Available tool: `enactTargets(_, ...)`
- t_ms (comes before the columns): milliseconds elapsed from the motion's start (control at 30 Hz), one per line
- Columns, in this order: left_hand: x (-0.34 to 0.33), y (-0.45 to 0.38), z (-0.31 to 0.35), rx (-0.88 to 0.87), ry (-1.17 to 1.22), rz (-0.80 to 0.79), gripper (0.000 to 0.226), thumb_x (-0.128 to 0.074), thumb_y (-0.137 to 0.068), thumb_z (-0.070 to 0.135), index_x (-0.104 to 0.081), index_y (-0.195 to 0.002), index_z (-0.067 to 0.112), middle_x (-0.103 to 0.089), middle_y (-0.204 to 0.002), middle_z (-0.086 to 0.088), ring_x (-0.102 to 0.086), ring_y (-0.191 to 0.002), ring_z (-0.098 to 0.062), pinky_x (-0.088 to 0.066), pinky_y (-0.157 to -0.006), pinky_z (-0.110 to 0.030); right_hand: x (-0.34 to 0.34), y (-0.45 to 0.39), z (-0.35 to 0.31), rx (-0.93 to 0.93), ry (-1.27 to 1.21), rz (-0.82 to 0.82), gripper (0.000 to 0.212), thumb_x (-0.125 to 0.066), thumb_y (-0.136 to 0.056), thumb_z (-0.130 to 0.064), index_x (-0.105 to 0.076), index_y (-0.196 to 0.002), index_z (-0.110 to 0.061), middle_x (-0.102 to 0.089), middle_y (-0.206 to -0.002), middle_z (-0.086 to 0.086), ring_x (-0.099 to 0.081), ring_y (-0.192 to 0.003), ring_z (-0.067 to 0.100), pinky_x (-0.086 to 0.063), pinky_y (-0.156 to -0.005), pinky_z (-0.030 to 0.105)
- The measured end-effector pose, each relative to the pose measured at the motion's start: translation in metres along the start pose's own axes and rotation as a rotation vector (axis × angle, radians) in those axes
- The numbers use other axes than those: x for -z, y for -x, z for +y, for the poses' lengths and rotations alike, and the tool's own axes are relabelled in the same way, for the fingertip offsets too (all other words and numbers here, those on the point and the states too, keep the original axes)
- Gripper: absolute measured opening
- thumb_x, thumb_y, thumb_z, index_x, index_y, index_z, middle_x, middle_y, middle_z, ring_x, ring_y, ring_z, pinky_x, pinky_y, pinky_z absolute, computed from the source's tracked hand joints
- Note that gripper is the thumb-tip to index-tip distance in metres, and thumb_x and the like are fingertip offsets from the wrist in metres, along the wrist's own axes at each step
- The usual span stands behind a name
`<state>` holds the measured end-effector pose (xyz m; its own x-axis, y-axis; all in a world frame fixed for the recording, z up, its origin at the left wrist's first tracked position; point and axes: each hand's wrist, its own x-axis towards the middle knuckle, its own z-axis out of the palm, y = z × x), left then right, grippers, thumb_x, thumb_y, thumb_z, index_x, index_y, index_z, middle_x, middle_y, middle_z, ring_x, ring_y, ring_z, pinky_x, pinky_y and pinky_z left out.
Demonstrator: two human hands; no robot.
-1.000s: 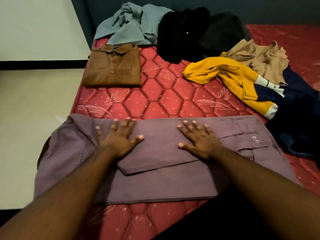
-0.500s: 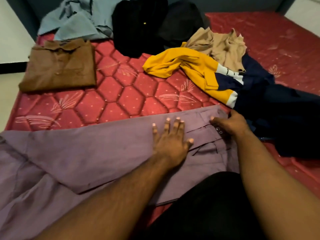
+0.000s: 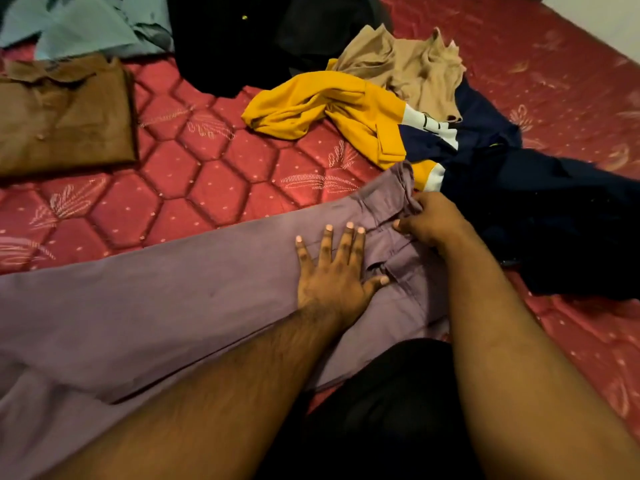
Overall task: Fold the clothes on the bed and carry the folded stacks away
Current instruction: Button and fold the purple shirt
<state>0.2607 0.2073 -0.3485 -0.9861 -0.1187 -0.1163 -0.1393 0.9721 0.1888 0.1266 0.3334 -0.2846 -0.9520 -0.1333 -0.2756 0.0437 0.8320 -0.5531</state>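
Evidently, trousers: mauve trousers (image 3: 166, 306) lay lengthwise across the near edge of the bed (image 3: 207, 188), waistband end at about 2 o'clock from the person, legs running off toward 9 o'clock; judged to be laid flat so they could be folded.
Left hand: the left hand (image 3: 332, 271) lay palm down on the upper trousers, its fingers (image 3: 349, 244) straight and spread apart; judged to be pinning the cloth so it would not slide.
Right hand: the right hand (image 3: 429, 223) was at the waistband, at 1 o'clock from the left hand, fingers curled and clamped on a bunch of the mauve cloth; judged to be tugging that end straight or readying it for a fold.
Folded stack: a brown collared shirt (image 3: 62, 116) sat folded at 10 o'clock, well apart from the trousers, likely kept out of the working space.
Unfolded pile: a yellow, white and navy garment (image 3: 339, 105), a tan top (image 3: 408, 64), a navy garment (image 3: 554, 209), black clothes (image 3: 221, 43) and a grey-blue shirt (image 3: 86, 29) lay crumpled from 11 to 3 o'clock, the yellow one just touching the waistband; they looked yet to be folded.
Progress: judged early, one item folded, nothing carried off.
Writing: no brand, label or lettering could be read; dark marks on the white band were too small to tell.
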Motion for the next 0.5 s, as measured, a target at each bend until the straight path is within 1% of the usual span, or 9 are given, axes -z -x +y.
enactTargets(100, 0.011, -0.031, -0.008, 0.088, 0.047, 0.022, 0.086, -0.016, -0.091, 0.074, 0.007, -0.156, 0.022, 0.011, -0.164, 0.006, 0.016, -0.149, -0.026, 0.014, -0.112, -0.065, 0.001, 0.001, -0.02, 0.073, 0.082, 0.157, 0.03, -0.069, -0.08, -0.03, -0.063, -0.109, -0.021, -0.066, -0.109, 0.012, -0.06, -0.1, 0.038, -0.051, -0.083, 0.042)
enactTargets(200, 0.019, -0.041, -0.015, 0.054, 0.138, 0.02, 0.086, -0.026, -0.093, 0.07, 0.001, -0.157, 0.018, 0.009, -0.164, 0.0, 0.016, -0.149, -0.026, 0.012, -0.116, -0.058, 0.001, 0.006, -0.04, 0.08, 0.138, 0.154, 0.026, -0.065, -0.084, -0.031, -0.06, -0.109, -0.024, -0.064, -0.113, 0.011, -0.059, -0.104, 0.037, -0.045, -0.08, 0.037)
enactTargets(233, 0.02, -0.039, -0.014, 0.025, 0.312, 0.062, 0.083, -0.035, -0.095, 0.064, -0.006, -0.157, 0.016, 0.002, -0.164, -0.003, 0.008, -0.15, -0.024, 0.004, -0.12, -0.053, 0.003, 0.009, -0.047, 0.082, 0.174, 0.135, 0.026, -0.065, -0.085, -0.03, -0.06, -0.109, -0.024, -0.064, -0.114, 0.011, -0.059, -0.104, 0.036, -0.045, -0.08, 0.037)
enactTargets(267, 0.024, -0.035, -0.011, -0.005, 0.617, 0.12, 0.076, -0.043, -0.097, 0.055, -0.018, -0.155, 0.014, -0.013, -0.163, -0.006, -0.007, -0.15, -0.021, -0.01, -0.121, -0.046, 0.004, 0.014, -0.057, 0.098, 0.216, 0.102, 0.028, -0.065, -0.085, -0.03, -0.06, -0.112, -0.023, -0.064, -0.116, 0.012, -0.059, -0.104, 0.035, -0.045, -0.081, 0.036)
enactTargets(300, 0.03, -0.026, -0.004, 0.027, 1.036, 0.188, 0.064, -0.048, -0.098, 0.045, -0.034, -0.151, 0.012, -0.035, -0.156, -0.008, -0.028, -0.145, -0.02, -0.025, -0.117, -0.04, 0.006, 0.023, -0.068, 0.139, 0.232, 0.021, 0.031, -0.064, -0.087, -0.028, -0.06, -0.117, -0.019, -0.065, -0.115, 0.013, -0.061, -0.101, 0.032, -0.045, -0.078, 0.033)
enactTargets(367, 0.046, -0.012, 0.003, 0.301, 1.835, 0.223, 0.043, -0.043, -0.101, 0.045, -0.068, -0.123, 0.017, -0.07, -0.116, -0.006, -0.064, -0.11, -0.021, -0.043, -0.098, -0.037, 0.006, 0.045, -0.091, 0.191, -0.01, -0.312, 0.03, -0.059, -0.094, -0.021, -0.06, -0.121, -0.009, -0.069, -0.095, 0.01, -0.063, -0.08, 0.021, -0.043, -0.062, 0.025)
enactTargets(400, 0.05, -0.01, 0.002, 0.419, 2.131, 0.147, 0.055, -0.035, -0.099, 0.056, -0.074, -0.109, 0.019, -0.074, -0.101, -0.006, -0.069, -0.096, -0.022, -0.046, -0.094, -0.039, 0.008, 0.056, -0.101, 0.163, -0.165, -0.503, 0.027, -0.054, -0.097, -0.015, -0.06, -0.12, -0.005, -0.067, -0.086, 0.009, -0.059, -0.072, 0.017, -0.039, -0.056, 0.023)
enactTargets(433, 0.047, -0.01, -0.002, 0.488, 2.301, 0.068, 0.068, -0.028, -0.094, 0.067, -0.074, -0.105, 0.018, -0.074, -0.1, -0.01, -0.069, -0.094, -0.026, -0.049, -0.094, -0.041, 0.011, 0.063, -0.104, 0.138, -0.268, -0.603, 0.024, -0.051, -0.098, -0.01, -0.061, -0.118, -0.003, -0.064, -0.086, 0.009, -0.055, -0.074, 0.017, -0.037, -0.058, 0.023)
enactTargets(500, 0.048, -0.007, -0.009, 0.564, 2.397, 0.019, 0.074, -0.032, -0.089, 0.072, -0.069, -0.115, 0.013, -0.069, -0.116, -0.017, -0.067, -0.105, -0.031, -0.053, -0.094, -0.045, 0.022, 0.06, -0.099, 0.142, -0.301, -0.548, 0.019, -0.049, -0.098, -0.009, -0.065, -0.107, -0.009, -0.063, -0.098, 0.013, -0.053, -0.084, 0.021, -0.042, -0.065, 0.027)
